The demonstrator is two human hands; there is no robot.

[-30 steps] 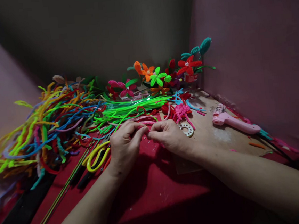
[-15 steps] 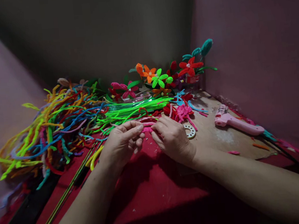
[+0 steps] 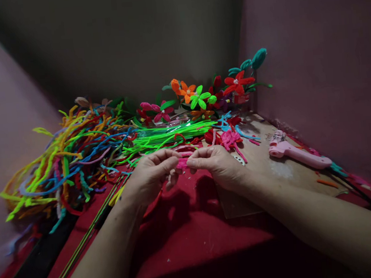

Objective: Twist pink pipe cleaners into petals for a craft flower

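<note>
A short piece of bright pink pipe cleaner (image 3: 183, 162) is stretched between my two hands, above the red table surface. My left hand (image 3: 157, 172) pinches its left end between thumb and index finger, the other fingers loosely curled. At the right end, thumb and fingers of my right hand (image 3: 212, 165) are closed on it. Its ends are hidden by the fingertips. Just beyond the hands lie bright green pipe cleaners (image 3: 169, 136) in a bundle, and a pink pipe-cleaner flower (image 3: 231, 139) lies to the right.
Tangled multicoloured pipe cleaners (image 3: 58, 167) heap up at the left. Finished pipe-cleaner flowers (image 3: 200, 98) stand along the back wall. On the brown board (image 3: 293, 179) at right rests a pink glue gun (image 3: 299, 153). A ring with holes (image 3: 238, 159) is partly behind my right hand. Thin green stems (image 3: 80, 243) lie left.
My right hand has turned, its thumb now laid along the pink piece instead of tucked under. The left hand has barely moved. The whole view has shifted slightly.
</note>
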